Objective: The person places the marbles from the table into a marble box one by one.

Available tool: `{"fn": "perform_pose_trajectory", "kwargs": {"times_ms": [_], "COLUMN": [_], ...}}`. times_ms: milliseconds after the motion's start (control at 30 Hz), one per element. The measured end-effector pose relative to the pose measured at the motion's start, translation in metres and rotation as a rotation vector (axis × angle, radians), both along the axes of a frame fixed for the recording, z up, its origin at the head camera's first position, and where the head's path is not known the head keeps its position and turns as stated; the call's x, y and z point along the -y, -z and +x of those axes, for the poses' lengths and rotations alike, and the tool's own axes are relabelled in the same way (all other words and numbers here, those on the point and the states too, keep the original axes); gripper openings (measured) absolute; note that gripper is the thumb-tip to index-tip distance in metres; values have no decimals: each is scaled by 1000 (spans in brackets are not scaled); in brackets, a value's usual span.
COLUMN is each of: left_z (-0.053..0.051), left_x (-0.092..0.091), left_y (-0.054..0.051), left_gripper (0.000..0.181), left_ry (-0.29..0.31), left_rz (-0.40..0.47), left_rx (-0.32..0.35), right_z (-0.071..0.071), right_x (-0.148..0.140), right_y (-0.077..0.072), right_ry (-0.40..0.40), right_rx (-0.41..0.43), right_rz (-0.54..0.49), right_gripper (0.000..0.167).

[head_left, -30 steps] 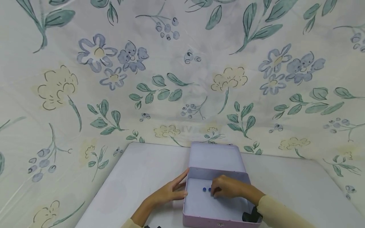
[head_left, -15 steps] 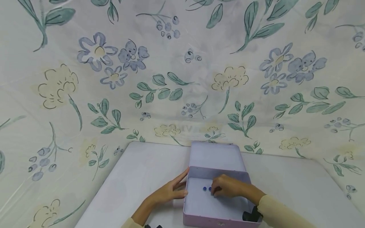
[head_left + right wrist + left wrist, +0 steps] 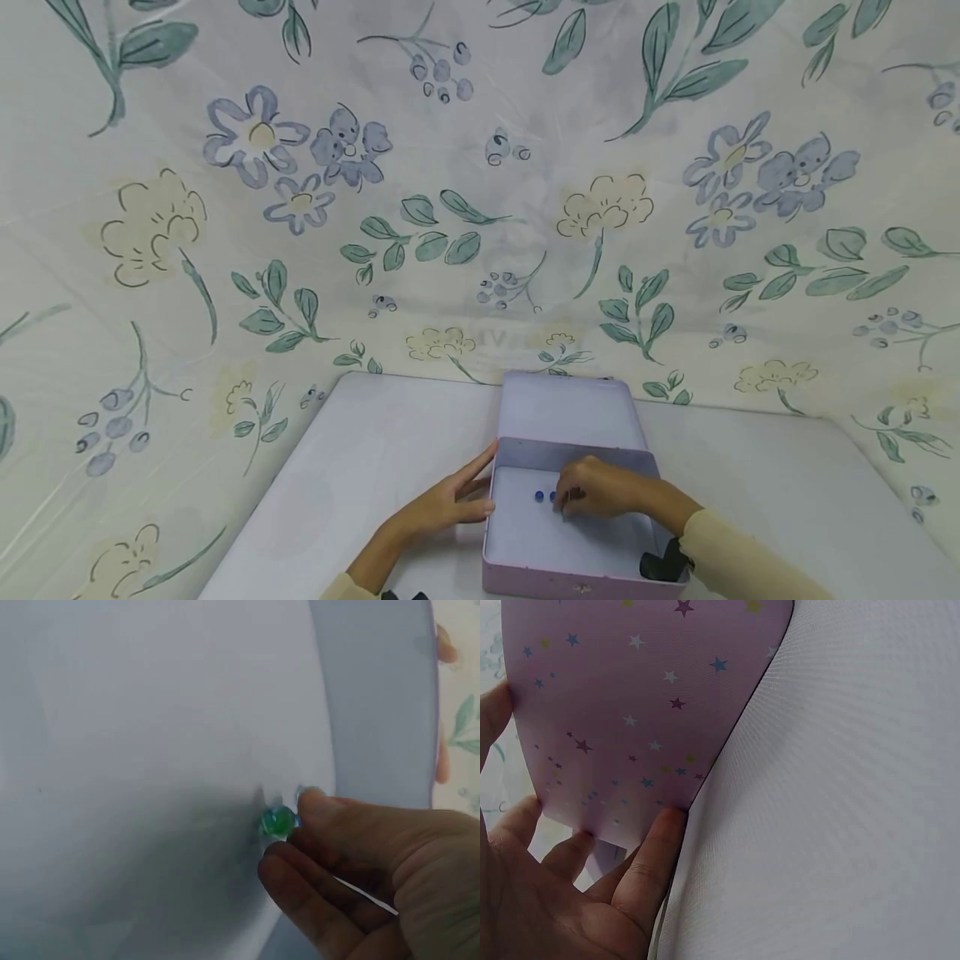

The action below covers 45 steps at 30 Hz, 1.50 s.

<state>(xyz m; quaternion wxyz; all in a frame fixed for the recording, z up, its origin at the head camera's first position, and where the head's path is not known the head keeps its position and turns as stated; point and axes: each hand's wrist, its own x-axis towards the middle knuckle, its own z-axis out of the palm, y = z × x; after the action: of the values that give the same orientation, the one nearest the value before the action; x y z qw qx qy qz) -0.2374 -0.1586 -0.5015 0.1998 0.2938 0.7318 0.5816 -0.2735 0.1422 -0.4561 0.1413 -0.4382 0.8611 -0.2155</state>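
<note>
While a person's left hand [image 3: 442, 504] is spreading its thumb and fingers wide and pressing them against the outer left wall of a lilac hinged box [image 3: 517, 537], gripping nothing, the right hand [image 3: 600, 489] is reaching down inside, its fingers curling. Its thumb and fingertips are drawing close beside a green glass marble [image 3: 278, 821] near the box floor; whether they are pinching it, I cannot tell. Two small blue balls [image 3: 539, 497] are sitting in a row just left of the right hand, the nearer one almost touching it. The box is standing on a white tabletop [image 3: 765, 483], its lid [image 3: 572, 412] lying back away from the person and its starred outer wall showing in the left wrist view. Behind, a floral cloth [image 3: 450, 183] is hanging.
</note>
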Motion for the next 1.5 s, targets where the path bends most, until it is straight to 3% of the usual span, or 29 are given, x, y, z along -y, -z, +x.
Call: {"fn": "perform_pose_trajectory", "kwargs": {"times_ms": [433, 733, 1000, 1267, 1500], "left_z": [0, 0, 0, -1, 0], "left_x": [0, 1, 1, 1, 1], "left_y": [0, -2, -4, -4, -4], "left_gripper": [85, 86, 84, 83, 84], "left_ry": [2, 8, 2, 10, 18], "left_rz": [1, 10, 18, 15, 31], "left_rx": [-6, 19, 54, 58, 70], "right_z": [-3, 3, 11, 19, 24], "right_x": [-20, -47, -81, -117, -140], "right_y": [-45, -64, -66, -69, -56], "right_ry": [36, 88, 139, 167, 201], "right_rx": [-1, -31, -21, -66, 5], "right_rz": [-83, -96, -134, -168, -157], "right_gripper": [16, 16, 18, 23, 24]}}
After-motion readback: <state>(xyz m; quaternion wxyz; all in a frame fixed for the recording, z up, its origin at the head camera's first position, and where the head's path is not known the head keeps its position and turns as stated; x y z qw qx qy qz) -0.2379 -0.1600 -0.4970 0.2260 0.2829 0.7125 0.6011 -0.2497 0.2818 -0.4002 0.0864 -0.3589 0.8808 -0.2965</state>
